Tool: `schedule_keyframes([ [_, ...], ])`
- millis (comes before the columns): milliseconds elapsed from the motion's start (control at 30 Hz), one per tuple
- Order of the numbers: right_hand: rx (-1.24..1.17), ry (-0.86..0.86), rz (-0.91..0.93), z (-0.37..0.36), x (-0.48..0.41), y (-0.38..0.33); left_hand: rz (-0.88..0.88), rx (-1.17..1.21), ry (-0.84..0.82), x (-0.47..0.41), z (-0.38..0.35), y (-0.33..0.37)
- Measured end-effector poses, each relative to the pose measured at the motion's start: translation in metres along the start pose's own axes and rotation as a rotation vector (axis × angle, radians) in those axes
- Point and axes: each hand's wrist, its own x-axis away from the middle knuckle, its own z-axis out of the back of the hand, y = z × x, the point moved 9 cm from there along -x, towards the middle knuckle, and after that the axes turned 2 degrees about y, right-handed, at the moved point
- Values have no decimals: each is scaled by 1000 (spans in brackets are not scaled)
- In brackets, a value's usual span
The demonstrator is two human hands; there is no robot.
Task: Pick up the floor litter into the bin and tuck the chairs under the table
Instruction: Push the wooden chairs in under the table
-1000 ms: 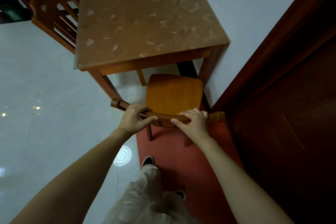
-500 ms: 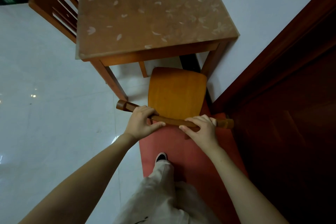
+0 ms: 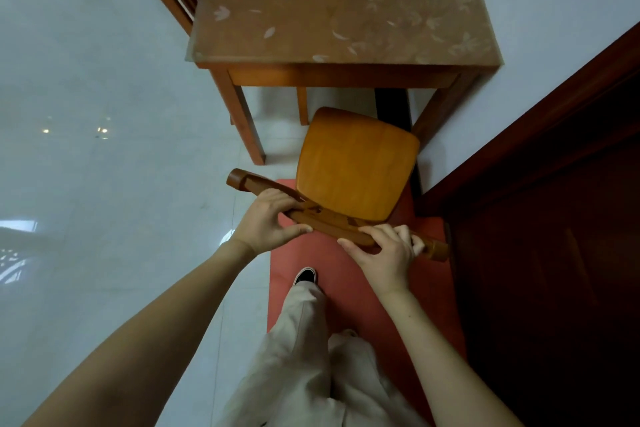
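At frame centre, clamping left grip [image 3: 268,222] and right grip [image 3: 388,253] round the chair rail [image 3: 332,220]; probably risking knocking the seat [image 3: 356,163] against the desk leg [image 3: 438,111] at frame right if pushing skewed

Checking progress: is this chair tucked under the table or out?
Out: the chair seat shows wholly before the table edge; left hand and right hand grip its backrest.
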Motion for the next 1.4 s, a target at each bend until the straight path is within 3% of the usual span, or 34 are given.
schedule_keyframes([
  [667, -33, 11, 72, -1, -43, 3, 84, 8, 47, -24, -1, -7],
  [1000, -27, -102, 137, -2, -103, 18, 168, 64, 110, -62, -16, -12],
  [1400, 22, -72, 136, -3, -110, 19, 82, 58, 110, -81, -21, -24],
])
